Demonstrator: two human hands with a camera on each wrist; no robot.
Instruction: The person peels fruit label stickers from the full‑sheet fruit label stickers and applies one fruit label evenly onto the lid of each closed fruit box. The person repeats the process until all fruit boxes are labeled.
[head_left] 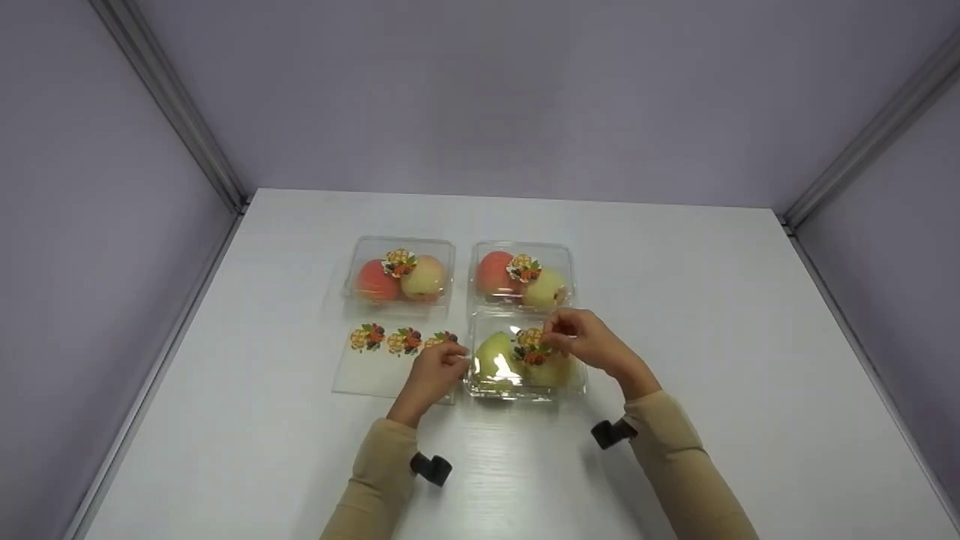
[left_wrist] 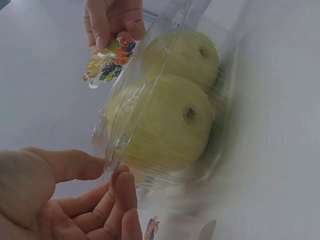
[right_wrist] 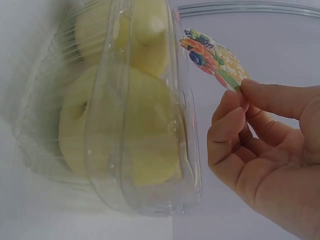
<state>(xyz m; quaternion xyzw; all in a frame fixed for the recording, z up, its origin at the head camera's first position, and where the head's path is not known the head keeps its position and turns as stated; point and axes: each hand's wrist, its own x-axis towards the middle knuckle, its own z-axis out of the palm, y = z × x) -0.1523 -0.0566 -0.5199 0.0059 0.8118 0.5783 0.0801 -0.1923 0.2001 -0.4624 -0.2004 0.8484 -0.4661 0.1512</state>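
Observation:
My right hand [head_left: 592, 345] pinches a printed fruit sticker [head_left: 531, 349] by its edge, between thumb and fingertips. In the right wrist view the sticker [right_wrist: 212, 57] stands tilted just off the lid, its free end towards the box. Below it sits a clear plastic box [head_left: 487, 390] with yellow-green fruits [left_wrist: 170, 125] inside, its lid down. My left hand [head_left: 433, 373] holds this box at its left edge, thumb and index finger pinching the rim in the left wrist view.
A pale sheet [head_left: 367, 380] with several more fruit stickers [head_left: 405, 341] lies left of the box, partly under my left hand. Behind stand two clear boxes of red and pale fruit, a left one [head_left: 360, 251] and a right one [head_left: 559, 255], each with a sticker on its lid.

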